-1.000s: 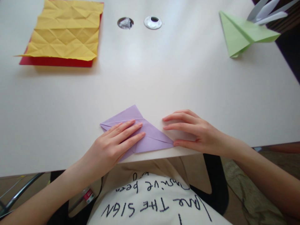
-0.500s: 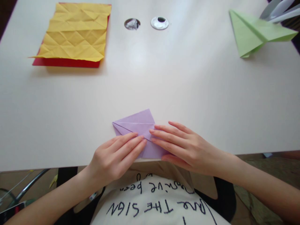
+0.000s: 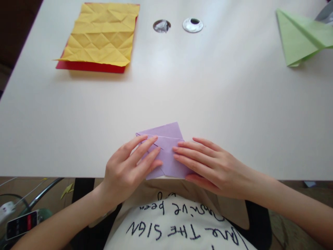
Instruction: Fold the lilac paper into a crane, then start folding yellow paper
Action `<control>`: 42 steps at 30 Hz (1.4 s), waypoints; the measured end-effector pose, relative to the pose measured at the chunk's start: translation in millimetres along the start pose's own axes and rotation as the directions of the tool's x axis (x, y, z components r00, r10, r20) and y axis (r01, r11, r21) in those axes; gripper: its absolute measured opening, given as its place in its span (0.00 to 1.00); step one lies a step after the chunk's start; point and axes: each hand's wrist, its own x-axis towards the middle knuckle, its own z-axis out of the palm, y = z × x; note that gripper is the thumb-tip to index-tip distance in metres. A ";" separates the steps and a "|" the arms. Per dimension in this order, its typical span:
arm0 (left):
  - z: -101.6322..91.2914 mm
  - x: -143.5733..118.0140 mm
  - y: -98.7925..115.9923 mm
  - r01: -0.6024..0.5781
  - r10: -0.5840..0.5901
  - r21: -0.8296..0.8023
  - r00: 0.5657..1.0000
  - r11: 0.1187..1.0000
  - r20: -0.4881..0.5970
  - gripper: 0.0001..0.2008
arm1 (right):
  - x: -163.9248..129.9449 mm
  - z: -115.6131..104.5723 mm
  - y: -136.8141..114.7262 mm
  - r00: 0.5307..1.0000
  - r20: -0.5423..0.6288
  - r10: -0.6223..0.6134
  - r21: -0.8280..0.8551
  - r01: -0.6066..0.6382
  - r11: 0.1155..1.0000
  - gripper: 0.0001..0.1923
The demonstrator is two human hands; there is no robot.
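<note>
A folded purple paper (image 3: pixel 167 146) lies at the near edge of the white table (image 3: pixel 182 90), partly overhanging it. My left hand (image 3: pixel 130 166) rests flat on the paper's left part, fingers stretched across the fold. My right hand (image 3: pixel 208 166) presses the paper's right part with its fingertips, thumb at the table edge. The fingertips of both hands nearly meet over the middle of the paper. The lower corners of the paper are hidden under my hands.
A creased yellow sheet (image 3: pixel 102 34) lies on a red sheet (image 3: pixel 91 67) at the far left. A folded green paper (image 3: pixel 299 38) sits at the far right. Two round cable holes (image 3: pixel 161 26) (image 3: pixel 193 25) are at the back. A phone (image 3: pixel 22 224) lies below the table, left.
My right hand moved left from the bare table onto the purple paper. The paper's right corner has been folded in, so the shape is narrower. My left hand shifted slightly.
</note>
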 end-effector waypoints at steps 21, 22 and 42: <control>-1.1 -3.0 1.9 0.146 -0.145 0.031 0.989 0.989 -0.018 0.18 | 0.2 2.9 1.6 0.998 -0.024 -0.064 -0.086 0.061 0.994 0.21; -0.9 -3.6 1.7 0.155 -0.154 0.044 0.988 0.987 -0.018 0.18 | 0.1 3.0 1.9 0.998 -0.025 -0.062 -0.082 0.060 0.995 0.21; 0.3 5.2 -16.4 0.107 -0.087 -0.134 0.986 0.985 0.144 0.19 | 14.0 7.3 18.2 0.996 0.069 -0.062 -0.077 0.068 0.995 0.25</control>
